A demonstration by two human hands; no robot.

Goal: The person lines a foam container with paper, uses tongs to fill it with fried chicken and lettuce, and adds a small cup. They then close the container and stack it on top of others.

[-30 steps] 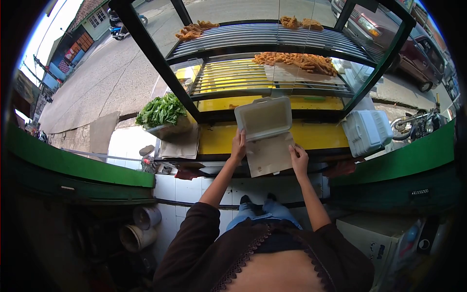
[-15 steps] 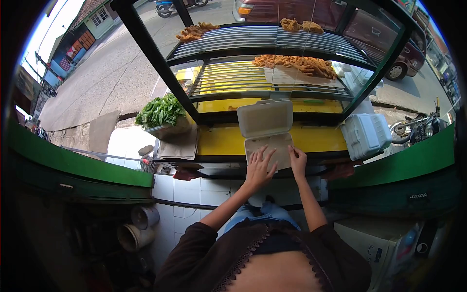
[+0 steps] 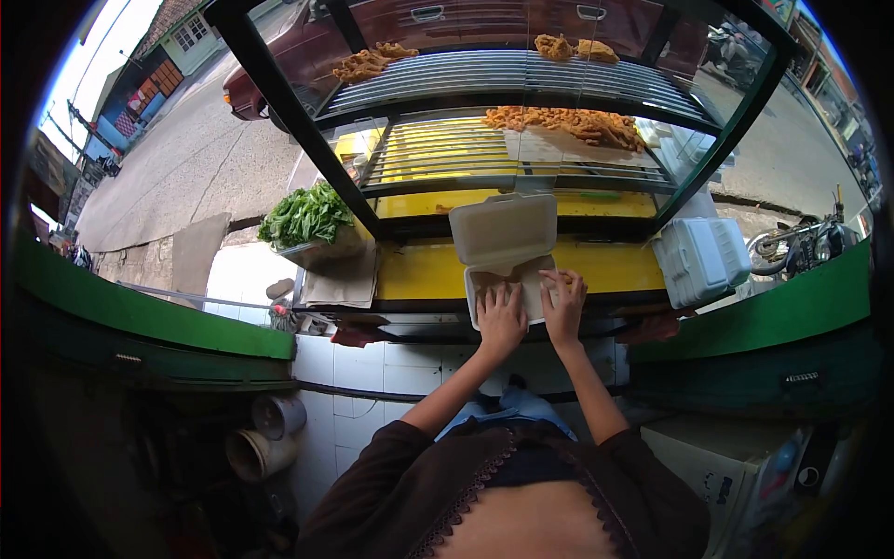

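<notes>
An open white foam box (image 3: 504, 230) rests on the yellow counter (image 3: 424, 270), its lid raised at the back. A sheet of brown paper (image 3: 530, 278) lines its bottom half. My left hand (image 3: 502, 317) reaches into the left part of the box, fingers apart and pressed on the paper. At the right side of the box is my right hand (image 3: 563, 306), its fingers spread over the paper and the right rim. The fingertips of both hands are partly hidden against the paper.
Behind the box stands a glass case with racks (image 3: 438, 149) holding fried food (image 3: 568, 121). Green leaves (image 3: 307, 216) and brown paper sheets (image 3: 343, 284) are at the left. Stacked foam boxes (image 3: 700, 261) stand at the right. A red vehicle (image 3: 494, 20) is on the road.
Both hands have moved onto the paper, pressing it down into the box. My right fingers have spread from a pinch. The red vehicle has moved left.
</notes>
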